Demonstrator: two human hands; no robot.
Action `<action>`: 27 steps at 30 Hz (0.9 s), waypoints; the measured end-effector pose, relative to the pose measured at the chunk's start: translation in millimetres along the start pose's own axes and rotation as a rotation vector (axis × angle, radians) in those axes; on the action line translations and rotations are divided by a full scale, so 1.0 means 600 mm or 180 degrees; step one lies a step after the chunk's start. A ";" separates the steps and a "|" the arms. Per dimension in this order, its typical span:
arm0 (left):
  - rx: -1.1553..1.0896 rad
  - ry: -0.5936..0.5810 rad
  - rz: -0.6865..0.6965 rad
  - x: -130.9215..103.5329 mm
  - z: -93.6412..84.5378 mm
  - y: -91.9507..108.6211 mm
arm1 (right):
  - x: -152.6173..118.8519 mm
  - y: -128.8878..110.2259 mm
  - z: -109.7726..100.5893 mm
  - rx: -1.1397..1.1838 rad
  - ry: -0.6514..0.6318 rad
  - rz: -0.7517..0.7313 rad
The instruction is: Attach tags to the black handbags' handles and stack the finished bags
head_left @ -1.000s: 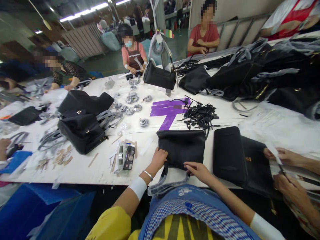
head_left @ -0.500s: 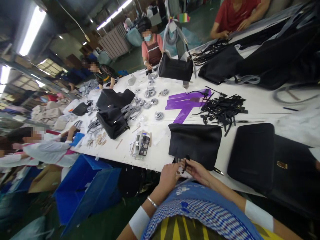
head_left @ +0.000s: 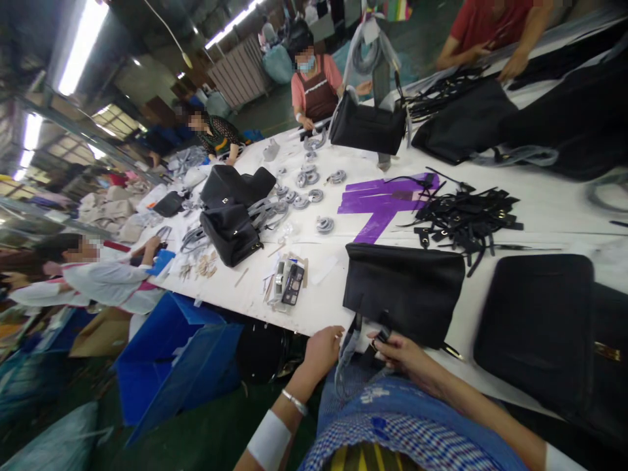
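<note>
My right hand point(head_left: 403, 355) pinches a short black strap with a metal buckle point(head_left: 381, 337) at the table's front edge. Just left of it, my left hand point(head_left: 324, 352) has its fingers curled beside a plastic-wrapped strap point(head_left: 346, 353) that hangs over the edge; what they hold, if anything, is hidden. A black leather bag point(head_left: 405, 288) lies right behind both hands. Near its lower right corner shows a small pointed tool point(head_left: 453, 352).
A pile of black buckled straps point(head_left: 466, 219) lies beside purple tape point(head_left: 377, 203). More black bags point(head_left: 534, 320) are on the right. Small boxes point(head_left: 289, 282) and rolled grey straps point(head_left: 324, 225) sit leftward. A blue bin point(head_left: 161, 366) stands below the table. Several co-workers sit around it.
My hands have moved apart, the left one drawing away from the black strap in my right. The plastic-wrapped strap now shows between them. The view has shifted, so the scene sits farther right.
</note>
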State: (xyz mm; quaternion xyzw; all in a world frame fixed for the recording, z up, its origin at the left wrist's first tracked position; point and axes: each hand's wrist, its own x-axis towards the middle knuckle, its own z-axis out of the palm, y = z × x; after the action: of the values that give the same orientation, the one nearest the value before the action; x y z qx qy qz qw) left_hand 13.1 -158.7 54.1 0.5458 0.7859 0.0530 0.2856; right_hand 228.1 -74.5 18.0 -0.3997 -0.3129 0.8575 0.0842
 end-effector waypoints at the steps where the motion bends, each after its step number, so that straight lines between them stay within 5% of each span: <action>1: -0.0046 0.0182 -0.0174 0.030 -0.011 -0.025 | 0.000 -0.002 -0.003 0.0092 0.0029 -0.0079; 6: -0.0120 0.0739 -0.0495 0.235 -0.055 -0.112 | -0.004 -0.027 -0.004 0.0058 0.0398 -0.0368; 9: -0.0161 0.0815 -0.0404 0.337 -0.046 -0.118 | -0.008 -0.038 0.006 -0.0264 0.0647 -0.0497; 13: -0.0200 0.0897 -0.0263 0.401 -0.022 -0.105 | -0.018 -0.041 0.024 -0.0162 0.0623 -0.0467; 20: -0.0560 0.0653 -0.0093 0.383 -0.028 -0.105 | -0.036 -0.045 0.036 -0.0033 0.0749 -0.0429; 27: -0.2073 0.0473 0.0323 0.211 -0.030 -0.073 | -0.025 -0.052 0.020 0.0289 0.0813 -0.0728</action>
State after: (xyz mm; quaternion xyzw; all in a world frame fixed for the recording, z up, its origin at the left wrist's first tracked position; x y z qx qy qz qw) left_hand -63.0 -59.4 2.1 0.4589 0.7183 0.3550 0.3839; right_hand 225.7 -61.4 52.3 -0.4629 -0.3040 0.7978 0.2382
